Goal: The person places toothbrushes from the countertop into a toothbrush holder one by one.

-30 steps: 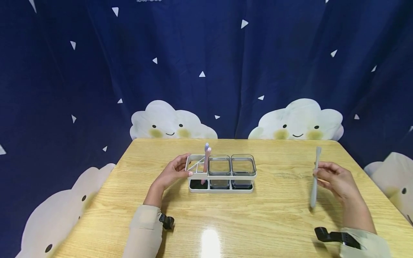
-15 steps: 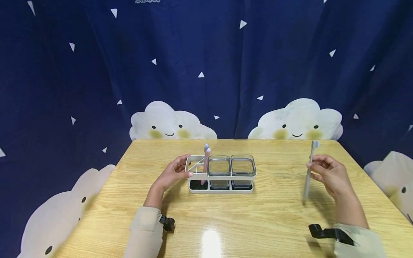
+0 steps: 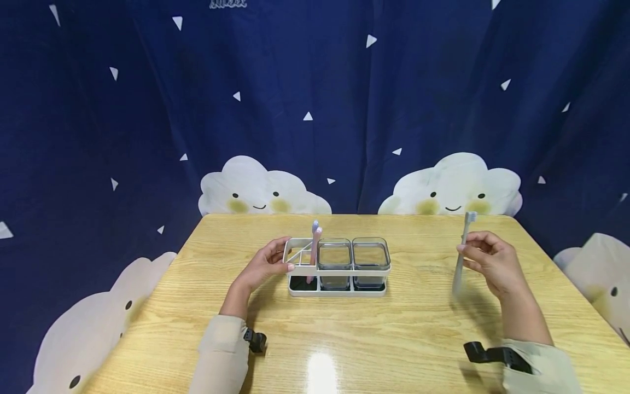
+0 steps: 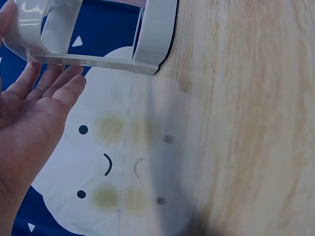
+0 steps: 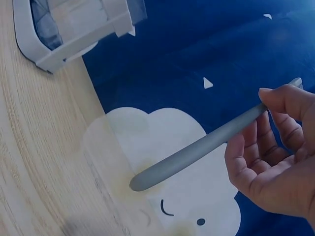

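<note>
A white toothbrush holder [image 3: 339, 293] stands mid-table, its left end gripped by my left hand [image 3: 266, 261] with the thumb at the front and fingers behind. Two toothbrushes lean in its divided left section: a pink toothbrush [image 3: 315, 249] in front and a blue-headed toothbrush [image 3: 315, 224] mostly hidden behind. Two clear cups [image 3: 335, 254] fill the other sections. To the right, my right hand [image 3: 492, 262] pinches a grey toothbrush [image 5: 197, 150] between thumb and fingers. Its bristles point up and the handle end hangs down above the table.
The wooden table [image 3: 394, 339] reaches back to a dark blue curtain [image 3: 315, 65] printed with clouds and small white triangles. Each wrist carries a black camera mount, one by the left sleeve [image 3: 219, 345], one by the right sleeve [image 3: 541, 366].
My right hand has moved left with the grey toothbrush, which has turned so its bristles show to the right. My left hand and the holder have stayed in place.
</note>
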`<state>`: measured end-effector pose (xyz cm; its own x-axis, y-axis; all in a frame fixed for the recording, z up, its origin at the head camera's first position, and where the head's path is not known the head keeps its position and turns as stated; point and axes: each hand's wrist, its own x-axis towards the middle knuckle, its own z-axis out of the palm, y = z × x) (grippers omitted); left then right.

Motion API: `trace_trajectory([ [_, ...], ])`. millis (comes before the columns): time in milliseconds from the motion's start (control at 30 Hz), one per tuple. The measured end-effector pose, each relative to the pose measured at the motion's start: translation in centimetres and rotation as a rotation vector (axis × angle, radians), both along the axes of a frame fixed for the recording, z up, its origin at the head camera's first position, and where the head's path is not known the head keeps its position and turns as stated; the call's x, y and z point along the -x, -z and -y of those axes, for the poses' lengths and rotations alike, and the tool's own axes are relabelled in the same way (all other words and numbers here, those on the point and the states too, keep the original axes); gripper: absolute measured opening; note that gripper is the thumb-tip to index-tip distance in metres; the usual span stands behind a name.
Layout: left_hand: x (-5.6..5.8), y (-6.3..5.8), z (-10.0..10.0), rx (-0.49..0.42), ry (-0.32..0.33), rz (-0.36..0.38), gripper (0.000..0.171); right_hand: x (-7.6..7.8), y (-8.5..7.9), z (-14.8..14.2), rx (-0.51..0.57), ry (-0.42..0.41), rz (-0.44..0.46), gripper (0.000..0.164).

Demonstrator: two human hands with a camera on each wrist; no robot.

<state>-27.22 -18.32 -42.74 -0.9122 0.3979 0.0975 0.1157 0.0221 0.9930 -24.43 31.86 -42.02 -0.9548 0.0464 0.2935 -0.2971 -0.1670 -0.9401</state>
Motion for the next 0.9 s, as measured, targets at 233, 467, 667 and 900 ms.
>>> trace_trajectory([
  [233, 0.3, 0.7, 0.2, 0.005, 0.003, -0.028, 0.071, -2.1, -3.9, 3.8, -0.052, 0.021, -0.047, 0.014],
  [467, 0.4, 0.7, 0.2, 0.019, 0.003, -0.038, 0.071, -2.2, -5.3, 5.6, -0.004, -0.006, -0.066, 0.015],
  [667, 0.5, 0.7, 0.2, -0.007, 0.009, -0.039, 0.070, -1.7, -5.7, 6.6, 0.003, -0.025, -0.076, 0.014],
  [900, 0.6, 0.9, 0.2, -0.031, 0.023, -0.059, 0.069, -1.5, -6.4, 7.9, -0.020, -0.032, -0.096, 0.013],
])
